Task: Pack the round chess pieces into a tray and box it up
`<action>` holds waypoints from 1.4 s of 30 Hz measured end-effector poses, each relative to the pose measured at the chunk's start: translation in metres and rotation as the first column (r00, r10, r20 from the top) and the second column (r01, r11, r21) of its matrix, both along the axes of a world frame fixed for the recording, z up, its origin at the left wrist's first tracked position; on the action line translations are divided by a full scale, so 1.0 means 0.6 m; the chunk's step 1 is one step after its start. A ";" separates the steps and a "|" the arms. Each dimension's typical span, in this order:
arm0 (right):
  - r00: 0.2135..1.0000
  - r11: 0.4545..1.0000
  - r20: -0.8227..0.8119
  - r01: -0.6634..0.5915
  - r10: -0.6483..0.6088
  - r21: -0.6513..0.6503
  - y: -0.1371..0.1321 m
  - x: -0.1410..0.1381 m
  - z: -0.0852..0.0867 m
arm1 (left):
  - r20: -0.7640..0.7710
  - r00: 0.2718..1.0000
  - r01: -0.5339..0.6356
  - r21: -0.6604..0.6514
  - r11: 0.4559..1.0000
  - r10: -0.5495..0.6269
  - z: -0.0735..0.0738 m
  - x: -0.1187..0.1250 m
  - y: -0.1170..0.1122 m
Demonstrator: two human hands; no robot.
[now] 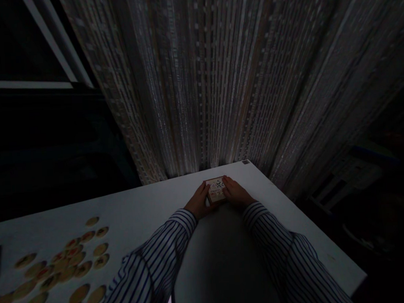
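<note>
I have a small square box [216, 189] pinched between both hands at the far edge of the white table [131, 212]. It looks like pale wood or stiff card, flat-topped, with a dark printed emblem in the middle of its lid. My left hand [198, 202] presses its left side, fingers curled along the edge; my right hand [235, 193] closes on the right side, fingertips resting over the top corner — both are gripping the box, neither open. The box sits flat on the tabletop, which is smooth and matte, its far right corner just beyond my right hand.

My sleeves [159, 256] are striped, dark lines on a light cloth.

Off to my left, well apart from the box, lie scattered round discs [60, 269] — tan, thin, some with reddish marks, several overlapping. Behind the table hangs a ribbed, pleated curtain [219, 79] with a faint sheen, falling right to the table's back edge. The room is dim.
</note>
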State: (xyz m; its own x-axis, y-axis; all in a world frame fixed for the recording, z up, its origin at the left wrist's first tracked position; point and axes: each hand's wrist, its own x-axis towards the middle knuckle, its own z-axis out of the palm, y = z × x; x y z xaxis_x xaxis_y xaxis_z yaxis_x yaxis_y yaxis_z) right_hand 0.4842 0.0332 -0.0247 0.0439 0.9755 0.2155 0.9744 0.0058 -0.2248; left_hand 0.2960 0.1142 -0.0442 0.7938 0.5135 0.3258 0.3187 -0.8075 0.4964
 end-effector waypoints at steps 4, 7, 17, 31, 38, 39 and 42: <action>1.000 1.000 -0.007 -0.004 0.004 0.009 0.000 0.000 -0.002 | -0.012 1.000 0.003 -0.004 1.000 -0.003 0.003 -0.002 -0.004; 1.000 1.000 -0.008 0.011 -0.011 -0.005 0.000 -0.002 -0.001 | -0.019 1.000 0.012 0.006 1.000 -0.012 0.004 -0.002 -0.004; 0.999 0.997 0.028 0.043 -0.041 -0.066 -0.007 -0.008 0.016 | -0.018 1.000 0.011 0.024 1.000 -0.011 0.005 -0.001 -0.006; 0.997 0.994 0.066 -0.038 0.044 -0.100 0.018 -0.018 0.026 | -0.035 0.998 -0.042 0.083 0.996 0.045 0.003 0.000 -0.008; 1.000 0.993 0.028 0.013 -0.010 -0.114 0.013 -0.004 0.018 | -0.080 0.995 -0.045 0.176 0.983 0.059 0.050 0.008 -0.012; 1.000 0.993 0.026 0.013 -0.010 -0.114 0.013 -0.004 0.019 | -0.088 0.995 -0.032 0.168 0.985 0.048 0.055 0.011 -0.010; 1.000 0.994 0.025 0.006 -0.003 -0.110 0.011 -0.007 0.022 | -0.146 0.989 0.031 0.132 0.991 -0.012 0.062 0.022 -0.002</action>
